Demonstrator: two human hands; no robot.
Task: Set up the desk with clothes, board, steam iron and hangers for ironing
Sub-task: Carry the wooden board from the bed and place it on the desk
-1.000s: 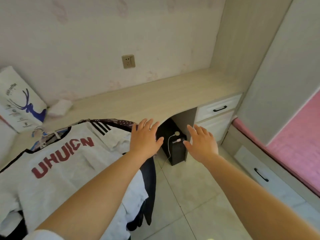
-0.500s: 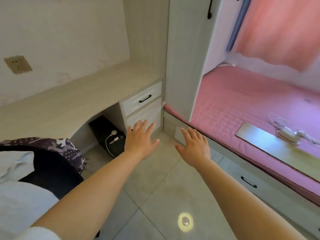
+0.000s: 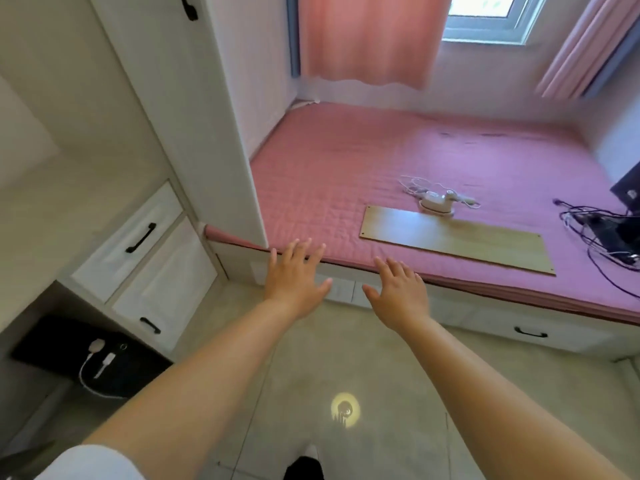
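Note:
A long flat wooden board (image 3: 457,239) lies on the pink bed (image 3: 329,174). Just behind it sits a small white steam iron (image 3: 437,202) with its white cord coiled beside it. My left hand (image 3: 296,277) and my right hand (image 3: 398,291) are stretched out side by side over the floor, just short of the bed's near edge, fingers spread and holding nothing. The board is beyond my right hand. The clothes and hangers are out of view. Only the desk's right end (image 3: 69,202) shows at the left.
White drawers (image 3: 138,258) with black handles stand under the desk's end, with a black box (image 3: 93,351) and white cable below. A tall cupboard panel (image 3: 194,116) separates desk and bed. Black cables and a dark device (image 3: 609,230) lie on the bed's right. Tiled floor (image 3: 346,375) lies below me.
My view has swung right from the desk and the pile of clothes to the bed. Board and iron have come fully into sight. Both hands stay open and empty.

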